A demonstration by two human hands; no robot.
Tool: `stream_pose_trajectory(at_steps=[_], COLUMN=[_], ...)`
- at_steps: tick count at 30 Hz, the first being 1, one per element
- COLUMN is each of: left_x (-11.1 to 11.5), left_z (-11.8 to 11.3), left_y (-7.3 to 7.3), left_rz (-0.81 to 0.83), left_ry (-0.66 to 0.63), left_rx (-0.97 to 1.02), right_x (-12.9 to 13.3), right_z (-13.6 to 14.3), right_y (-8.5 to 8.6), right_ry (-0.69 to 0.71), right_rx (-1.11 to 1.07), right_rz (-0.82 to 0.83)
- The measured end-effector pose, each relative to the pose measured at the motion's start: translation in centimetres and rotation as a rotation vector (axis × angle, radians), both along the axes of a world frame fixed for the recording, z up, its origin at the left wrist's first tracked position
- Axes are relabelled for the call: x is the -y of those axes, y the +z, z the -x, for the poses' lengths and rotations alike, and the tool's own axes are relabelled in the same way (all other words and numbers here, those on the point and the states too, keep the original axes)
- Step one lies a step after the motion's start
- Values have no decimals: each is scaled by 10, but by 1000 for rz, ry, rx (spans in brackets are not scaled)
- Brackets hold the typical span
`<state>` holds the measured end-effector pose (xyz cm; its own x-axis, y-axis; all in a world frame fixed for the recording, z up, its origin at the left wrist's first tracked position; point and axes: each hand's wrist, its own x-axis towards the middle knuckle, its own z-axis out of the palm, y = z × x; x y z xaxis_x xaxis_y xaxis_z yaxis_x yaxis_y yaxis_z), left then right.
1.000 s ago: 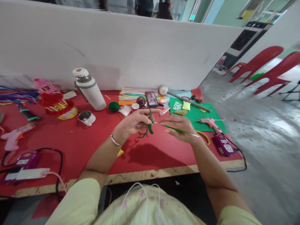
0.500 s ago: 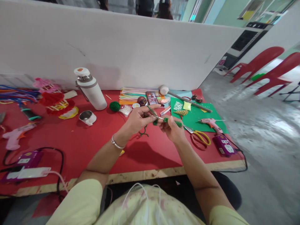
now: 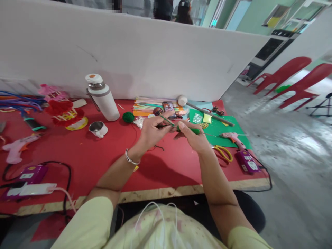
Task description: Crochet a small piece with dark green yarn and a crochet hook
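My right hand (image 3: 195, 139) is closed around the green handle of a crochet hook (image 3: 194, 130). A thin metal end sticks out to the right of the handle. Close by on the left, my left hand (image 3: 152, 132) pinches green yarn (image 3: 166, 120), with a strand stretched across its fingers towards the hook. The fingertips of both hands nearly meet and hide the worked piece. A loose yarn tail (image 3: 159, 147) hangs below. The green yarn ball (image 3: 128, 117) lies on the red table beyond my left hand, beside a bag of white beads (image 3: 139, 122).
A white flask (image 3: 105, 103) and steel cup (image 3: 98, 129) stand left. Scissors (image 3: 223, 153), a green sheet (image 3: 220, 137) and a pink glue gun (image 3: 235, 139) lie right. Another glue gun (image 3: 18, 150) lies far left. A phone (image 3: 168, 106) rests behind my hands.
My right hand has shifted slightly right and turned, and the hook's metal shaft between the hands is now hidden. My left hand still pinches the yarn. The view has shifted slightly.
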<state>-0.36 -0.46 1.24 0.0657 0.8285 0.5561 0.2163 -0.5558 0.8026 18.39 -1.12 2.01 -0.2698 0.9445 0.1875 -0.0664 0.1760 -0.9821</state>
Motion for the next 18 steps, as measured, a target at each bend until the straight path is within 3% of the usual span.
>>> stream_pose_trajectory(at_steps=[3, 7, 11, 14, 16, 18], left_x=[-2, -2, 1, 2, 1, -2], left_z=[5, 13, 9, 1, -1, 1], left_y=[4, 11, 13, 10, 9, 10], left_rz=[117, 236, 246, 261, 362, 485], left_ry=[-103, -212, -144, -96, -183, -305], left_rx=[66, 80, 108, 163, 261, 356], right_x=[-2, -5, 1, 10, 11, 7], right_z=[-5, -9, -3, 9, 17, 20], right_y=[-5, -14, -18, -24, -30, -35], right_ry=[35, -27, -129, -316, -403, -359], right_rx=[-31, -145, -87, -28, -78, -205], right_rz=[18, 1, -82, -249, -319, -266])
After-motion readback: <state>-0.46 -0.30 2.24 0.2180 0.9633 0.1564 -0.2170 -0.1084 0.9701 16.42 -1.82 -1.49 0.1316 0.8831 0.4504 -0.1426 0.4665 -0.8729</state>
